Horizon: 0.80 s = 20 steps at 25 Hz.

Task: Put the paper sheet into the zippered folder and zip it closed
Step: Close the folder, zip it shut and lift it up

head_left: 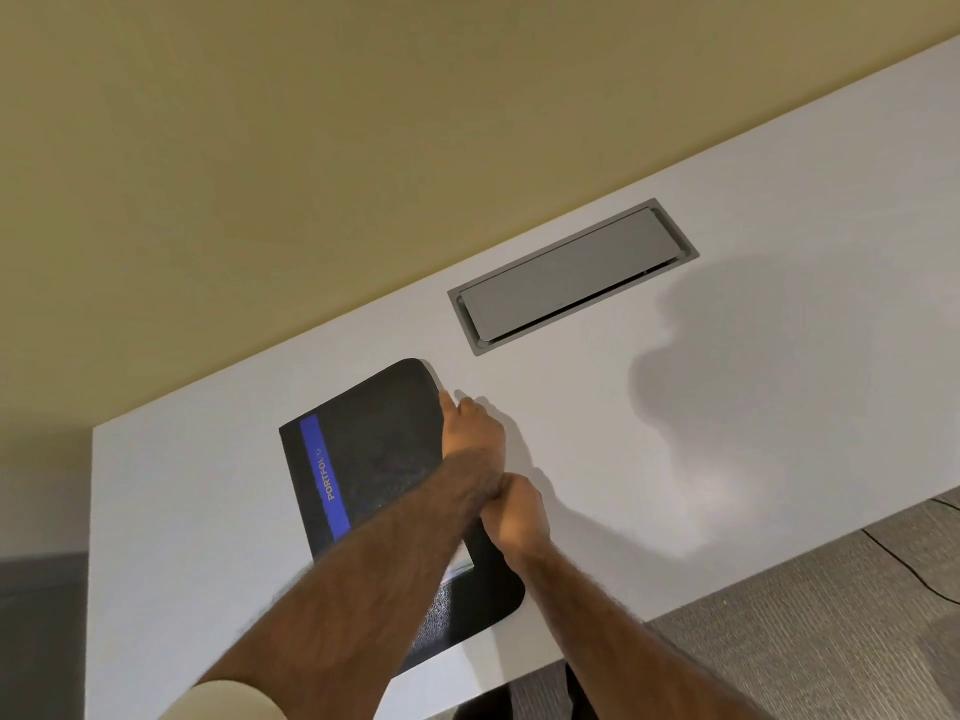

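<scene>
Looking down from my head camera, the black zippered folder (379, 470) with its blue stripe lies flat on the white desk (727, 407), its near corner hanging a little past the desk edge. My left hand (470, 426) reaches across the cover to the far right edge, near the rounded top corner, fingers pinched together on what I take to be the zipper pull, though the pull itself is too small to make out. My right hand (517, 517) is curled shut and pressed on the same right edge lower down, holding the folder steady. The paper sheet (460, 563) is inside, but a pale sliver of it shows at the open edge just below my right wrist, so that stretch looks unzipped. That sliver is my main worry: if the zipper runs down over it, the teeth could catch the paper and crease or tear it, or jam. My forearms cross, which hides much of the edge from me, so I may not notice a snag starting. A hard pull could also drag the folder toward the edge and off it. The grey cable hatch (574, 275) sits well clear.
</scene>
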### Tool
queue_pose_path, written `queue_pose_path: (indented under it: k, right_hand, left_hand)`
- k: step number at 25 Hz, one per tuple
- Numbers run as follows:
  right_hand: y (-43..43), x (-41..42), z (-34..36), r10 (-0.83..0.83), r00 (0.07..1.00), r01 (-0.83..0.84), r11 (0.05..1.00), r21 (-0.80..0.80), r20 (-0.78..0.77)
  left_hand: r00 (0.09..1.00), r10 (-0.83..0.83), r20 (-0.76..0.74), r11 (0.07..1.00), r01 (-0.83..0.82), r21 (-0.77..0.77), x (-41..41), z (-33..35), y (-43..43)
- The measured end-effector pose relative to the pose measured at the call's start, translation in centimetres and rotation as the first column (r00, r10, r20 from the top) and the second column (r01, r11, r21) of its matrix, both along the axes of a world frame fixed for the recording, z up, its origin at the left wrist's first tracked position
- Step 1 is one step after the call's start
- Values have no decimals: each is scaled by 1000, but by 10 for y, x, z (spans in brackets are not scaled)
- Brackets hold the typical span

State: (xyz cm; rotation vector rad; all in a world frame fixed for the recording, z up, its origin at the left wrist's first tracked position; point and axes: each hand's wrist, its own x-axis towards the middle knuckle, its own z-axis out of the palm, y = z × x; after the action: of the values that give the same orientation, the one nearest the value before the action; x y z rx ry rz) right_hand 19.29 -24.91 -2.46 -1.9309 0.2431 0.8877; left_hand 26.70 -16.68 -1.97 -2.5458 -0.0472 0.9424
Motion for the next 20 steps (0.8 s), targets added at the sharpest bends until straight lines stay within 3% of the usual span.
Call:
queue_pose_path:
  k: [3, 9, 11, 16, 20]
  right_hand:
    - [3, 1, -6, 27, 1000, -26, 992, -120, 7]
    - [4, -5, -13, 60, 998, -55, 990, -131, 30]
    - [0, -7, -18, 54, 998, -48, 990, -135, 44]
    - [-6, -4, -23, 32, 999, -29, 990, -137, 25]
    - [35, 51, -15, 19, 997, -14, 998, -67, 72]
  left_hand:
    - [990, 104, 97, 992, -96, -86, 9, 4, 22]
    - [881, 412, 230, 890, -336, -309, 48, 9, 69]
    - [817, 523, 240, 826, -417, -380, 62, 7, 81]
    - [552, 823, 134, 527, -655, -541, 89, 6, 106]
    - [530, 838, 128, 504, -663, -553, 93, 2, 109]
